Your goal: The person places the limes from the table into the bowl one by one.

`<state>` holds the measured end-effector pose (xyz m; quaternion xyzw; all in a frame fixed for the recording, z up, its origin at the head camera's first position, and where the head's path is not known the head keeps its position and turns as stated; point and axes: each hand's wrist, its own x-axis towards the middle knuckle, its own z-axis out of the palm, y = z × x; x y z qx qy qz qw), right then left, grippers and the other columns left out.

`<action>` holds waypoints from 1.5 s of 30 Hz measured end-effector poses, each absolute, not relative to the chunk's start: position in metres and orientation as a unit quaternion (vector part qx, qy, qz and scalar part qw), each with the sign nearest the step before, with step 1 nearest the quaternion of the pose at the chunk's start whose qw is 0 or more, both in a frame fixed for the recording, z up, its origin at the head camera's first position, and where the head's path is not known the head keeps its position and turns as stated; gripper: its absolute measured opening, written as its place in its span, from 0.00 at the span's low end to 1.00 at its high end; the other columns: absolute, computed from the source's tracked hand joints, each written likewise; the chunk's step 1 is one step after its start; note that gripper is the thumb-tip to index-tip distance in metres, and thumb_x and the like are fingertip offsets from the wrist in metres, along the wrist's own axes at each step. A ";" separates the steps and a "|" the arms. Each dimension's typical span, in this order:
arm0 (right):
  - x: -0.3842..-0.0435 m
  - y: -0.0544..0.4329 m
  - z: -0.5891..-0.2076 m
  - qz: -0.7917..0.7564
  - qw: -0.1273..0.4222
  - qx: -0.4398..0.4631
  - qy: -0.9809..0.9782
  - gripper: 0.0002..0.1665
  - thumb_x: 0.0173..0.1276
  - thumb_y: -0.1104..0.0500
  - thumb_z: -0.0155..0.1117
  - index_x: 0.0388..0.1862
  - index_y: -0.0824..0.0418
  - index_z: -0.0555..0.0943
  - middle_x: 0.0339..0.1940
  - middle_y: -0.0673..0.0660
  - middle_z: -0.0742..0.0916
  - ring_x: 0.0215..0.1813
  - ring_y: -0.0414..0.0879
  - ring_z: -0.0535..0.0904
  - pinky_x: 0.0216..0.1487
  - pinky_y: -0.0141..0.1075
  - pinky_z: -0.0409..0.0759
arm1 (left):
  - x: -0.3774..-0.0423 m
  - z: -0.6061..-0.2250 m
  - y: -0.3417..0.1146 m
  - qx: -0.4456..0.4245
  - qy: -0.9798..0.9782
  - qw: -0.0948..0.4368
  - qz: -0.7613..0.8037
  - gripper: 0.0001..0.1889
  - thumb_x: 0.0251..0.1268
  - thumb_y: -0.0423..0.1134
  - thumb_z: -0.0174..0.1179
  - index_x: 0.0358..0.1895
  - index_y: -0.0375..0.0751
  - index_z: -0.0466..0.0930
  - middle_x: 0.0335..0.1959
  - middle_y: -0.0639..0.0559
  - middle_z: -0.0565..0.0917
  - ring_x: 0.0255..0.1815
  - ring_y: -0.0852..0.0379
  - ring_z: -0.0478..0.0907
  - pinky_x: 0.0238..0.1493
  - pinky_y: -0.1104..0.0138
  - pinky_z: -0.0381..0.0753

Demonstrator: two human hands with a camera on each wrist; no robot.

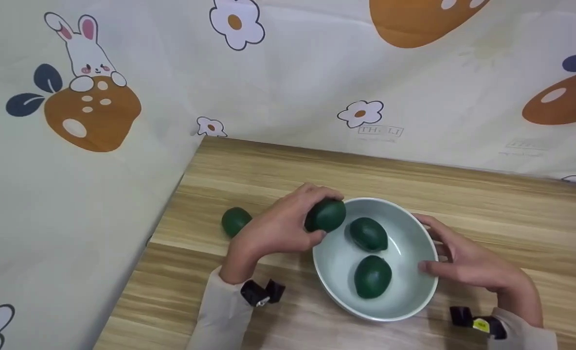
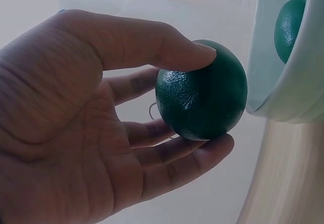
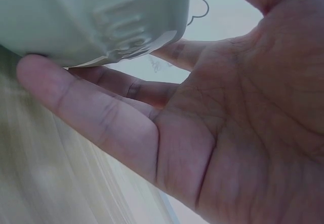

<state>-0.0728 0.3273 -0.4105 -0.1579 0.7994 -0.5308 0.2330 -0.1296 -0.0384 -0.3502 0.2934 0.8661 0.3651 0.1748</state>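
Observation:
My left hand (image 1: 280, 221) grips a dark green lime (image 1: 326, 215) at the left rim of a pale green bowl (image 1: 329, 277). In the left wrist view, the thumb presses one side of the held lime (image 2: 202, 97) and the fingers curl round the other. Two more limes lie inside the bowl, an upper one (image 1: 369, 234) and a lower one (image 1: 373, 277). Another lime (image 1: 235, 221) sits on the table, partly hidden behind my left wrist. My right hand (image 1: 468, 257) holds the bowl's right side, thumb over the rim and fingers along the outer wall (image 3: 101, 21).
The wood-grain table (image 1: 268, 160) ends at the back and left against pale wall covering (image 1: 288, 87) printed with flowers, a rabbit and orange fruit. Dark straps with small black devices sit on both wrists, on the left (image 1: 255, 293) and on the right (image 1: 495, 326).

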 end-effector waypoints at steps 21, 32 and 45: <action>-0.074 0.326 -0.409 -0.514 0.230 -0.146 0.813 0.50 0.71 0.61 0.70 0.85 0.50 0.56 0.74 0.70 0.73 0.67 0.51 0.80 0.54 0.37 0.87 | -0.129 -0.348 -0.040 0.295 0.854 0.169 0.393 0.33 0.67 0.29 0.66 0.75 0.54 0.73 0.74 0.52 0.74 0.71 0.48 0.76 0.63 0.54 0.84; -0.074 0.328 -0.411 -0.524 0.230 -0.157 0.805 0.50 0.72 0.62 0.70 0.86 0.52 0.55 0.73 0.70 0.73 0.66 0.39 0.80 0.55 0.37 0.87 | -0.129 -0.349 -0.043 0.291 0.861 0.152 0.389 0.30 0.70 0.35 0.68 0.74 0.54 0.74 0.74 0.52 0.76 0.69 0.48 0.77 0.62 0.55 0.84; -0.075 0.327 -0.410 -0.524 0.241 -0.148 0.803 0.51 0.71 0.62 0.70 0.86 0.51 0.55 0.76 0.70 0.72 0.67 0.45 0.80 0.57 0.36 0.86 | -0.128 -0.348 -0.045 0.294 0.870 0.136 0.373 0.29 0.70 0.33 0.68 0.73 0.51 0.75 0.72 0.50 0.78 0.71 0.46 0.76 0.71 0.50 0.77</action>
